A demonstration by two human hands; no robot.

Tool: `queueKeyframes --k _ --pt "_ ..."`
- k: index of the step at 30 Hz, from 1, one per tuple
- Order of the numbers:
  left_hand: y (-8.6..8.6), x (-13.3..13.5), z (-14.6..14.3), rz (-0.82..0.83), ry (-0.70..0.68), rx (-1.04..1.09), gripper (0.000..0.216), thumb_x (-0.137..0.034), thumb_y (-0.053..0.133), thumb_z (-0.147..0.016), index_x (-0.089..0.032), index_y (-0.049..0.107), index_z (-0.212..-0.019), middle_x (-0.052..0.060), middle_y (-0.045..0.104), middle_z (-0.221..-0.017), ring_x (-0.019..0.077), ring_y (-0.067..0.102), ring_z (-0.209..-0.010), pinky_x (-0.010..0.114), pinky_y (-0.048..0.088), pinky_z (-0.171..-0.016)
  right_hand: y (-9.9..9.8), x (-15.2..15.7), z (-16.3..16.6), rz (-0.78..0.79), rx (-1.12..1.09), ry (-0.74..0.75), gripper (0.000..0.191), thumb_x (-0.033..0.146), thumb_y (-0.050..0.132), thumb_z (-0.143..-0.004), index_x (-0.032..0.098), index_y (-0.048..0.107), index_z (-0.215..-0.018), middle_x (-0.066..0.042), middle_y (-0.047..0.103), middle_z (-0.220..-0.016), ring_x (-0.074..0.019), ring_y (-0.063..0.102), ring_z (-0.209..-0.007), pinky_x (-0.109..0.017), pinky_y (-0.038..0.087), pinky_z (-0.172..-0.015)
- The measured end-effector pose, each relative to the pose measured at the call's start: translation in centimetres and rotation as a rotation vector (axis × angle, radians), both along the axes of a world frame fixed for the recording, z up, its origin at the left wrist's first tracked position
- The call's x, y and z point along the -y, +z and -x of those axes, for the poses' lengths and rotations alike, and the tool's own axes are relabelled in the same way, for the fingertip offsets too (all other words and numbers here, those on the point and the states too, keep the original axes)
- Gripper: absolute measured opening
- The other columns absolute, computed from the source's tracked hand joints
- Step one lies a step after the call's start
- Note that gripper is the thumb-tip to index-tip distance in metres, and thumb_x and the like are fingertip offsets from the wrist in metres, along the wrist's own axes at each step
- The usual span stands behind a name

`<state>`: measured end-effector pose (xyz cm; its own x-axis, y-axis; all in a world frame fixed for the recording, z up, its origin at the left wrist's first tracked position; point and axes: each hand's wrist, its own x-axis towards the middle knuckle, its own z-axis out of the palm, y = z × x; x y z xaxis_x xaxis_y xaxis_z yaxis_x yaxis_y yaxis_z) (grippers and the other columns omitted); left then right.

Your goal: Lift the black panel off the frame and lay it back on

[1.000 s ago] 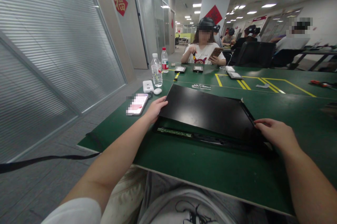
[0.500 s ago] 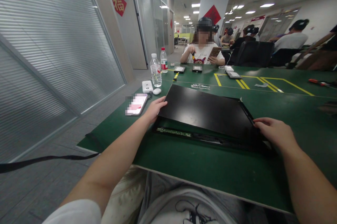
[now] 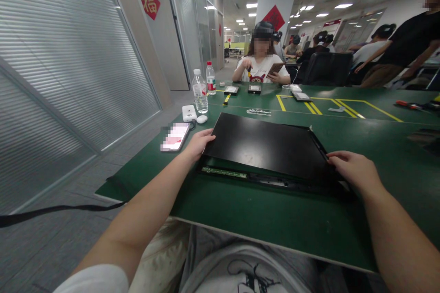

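Observation:
A large flat black panel (image 3: pixel 268 146) lies on the green table (image 3: pixel 261 219), its near edge raised above a black frame with a green circuit strip (image 3: pixel 224 173). My left hand (image 3: pixel 197 144) grips the panel's left near corner, fingers curled round the edge. My right hand (image 3: pixel 354 171) holds the panel's right near corner, fingers closed over it.
A phone (image 3: pixel 174 137), a white box (image 3: pixel 189 113), a white mouse-like object (image 3: pixel 202 119) and two water bottles (image 3: pixel 200 91) stand to the left. A seated person (image 3: pixel 261 66) faces me across the table. Other people are at the right. Yellow tape lines (image 3: pixel 309 107) mark the far table.
The view has shifted slightly left and down. A standing person in black has come into sight at the far right. Both hands stay on the panel's corners.

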<state>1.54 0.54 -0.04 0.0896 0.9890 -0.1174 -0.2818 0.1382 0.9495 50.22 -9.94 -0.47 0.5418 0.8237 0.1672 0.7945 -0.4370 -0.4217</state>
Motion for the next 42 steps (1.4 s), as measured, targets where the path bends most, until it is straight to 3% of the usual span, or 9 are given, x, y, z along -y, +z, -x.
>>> queueKeyframes --k 18,25,36,42 --pt "0.2 0.1 -0.1 -0.018 -0.008 -0.029 0.052 -0.007 0.082 -0.069 -0.017 0.088 -0.119 0.01 0.089 -0.102 0.033 0.084 -0.102 0.041 0.067 -0.091 0.2 0.1 0.4 0.002 -0.013 -0.023 0.03 0.043 0.062 -0.079 0.03 0.087 -0.087 -0.008 0.082 -0.09 -0.0312 0.076 -0.089 -0.039 0.055 -0.076" --pt "0.1 0.1 -0.1 -0.023 -0.011 -0.039 0.049 -0.008 0.08 -0.071 -0.018 0.089 -0.117 0.009 0.089 -0.101 0.0317 0.084 -0.1 0.039 0.067 -0.087 0.4 0.2 0.7 0.017 -0.017 -0.027 0.032 0.043 0.061 -0.079 0.029 0.088 -0.089 -0.008 0.083 -0.093 -0.0304 0.075 -0.092 -0.038 0.054 -0.076" --pt "0.4 0.3 -0.3 -0.057 0.012 -0.016 0.036 -0.01 0.087 -0.073 -0.018 0.089 -0.108 0.011 0.088 -0.111 0.0344 0.081 -0.115 0.041 0.064 -0.1 0.6 0.2 0.7 0.041 -0.045 -0.022 0.035 0.043 0.059 -0.079 0.028 0.088 -0.092 -0.009 0.082 -0.093 -0.0308 0.074 -0.091 -0.039 0.054 -0.078" --pt "0.6 0.5 -0.1 -0.104 0.016 -0.157 0.04 -0.022 0.092 -0.067 -0.017 0.087 -0.107 0.011 0.088 -0.11 0.0338 0.081 -0.113 0.046 0.061 -0.108 -0.4 -0.1 -0.2 -0.01 -0.002 -0.011 0.031 0.045 0.061 -0.076 0.03 0.087 -0.085 -0.007 0.082 -0.087 -0.0299 0.074 -0.085 -0.038 0.053 -0.073"
